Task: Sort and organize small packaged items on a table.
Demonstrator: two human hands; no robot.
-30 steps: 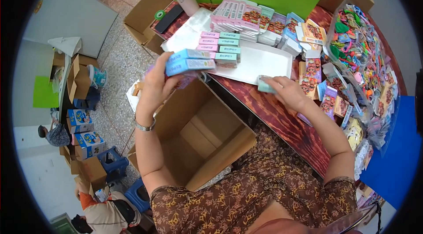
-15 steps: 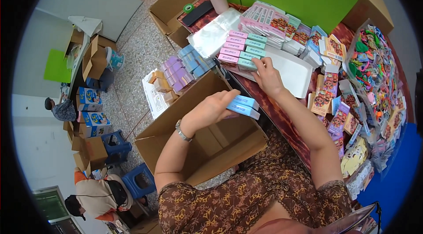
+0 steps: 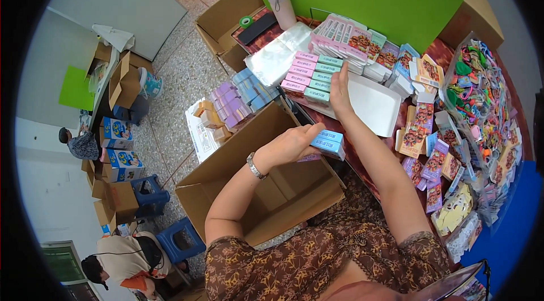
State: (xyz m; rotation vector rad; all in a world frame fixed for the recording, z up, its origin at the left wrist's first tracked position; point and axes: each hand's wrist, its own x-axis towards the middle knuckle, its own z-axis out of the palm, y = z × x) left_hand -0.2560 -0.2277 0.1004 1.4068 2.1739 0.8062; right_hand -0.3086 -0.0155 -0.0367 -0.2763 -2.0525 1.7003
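Note:
My left hand [image 3: 288,145] grips a few small light-blue boxes [image 3: 330,141] above an open cardboard carton [image 3: 272,199]; a pink-purple edge shows beneath them. On the table, pink boxes [image 3: 300,68] and mint-green boxes [image 3: 318,84] stand in two side-by-side rows at the left end of a white tray [image 3: 371,102]. My right hand [image 3: 341,96] rests along the right side of the green row, its fingers stretched out and holding nothing.
Flat printed cartons [image 3: 345,34] are stacked behind the tray. Loose printed boxes [image 3: 422,131] and a clear bag of colourful trinkets [image 3: 479,91] lie at right. Purple boxes [image 3: 229,102] sit left of the carton. Two people work at far left, near blue stools [image 3: 178,238].
My right hand has gone from pinching at the front green box to lying flat along the row's side. The left hand and blue boxes have shifted slightly right and downward.

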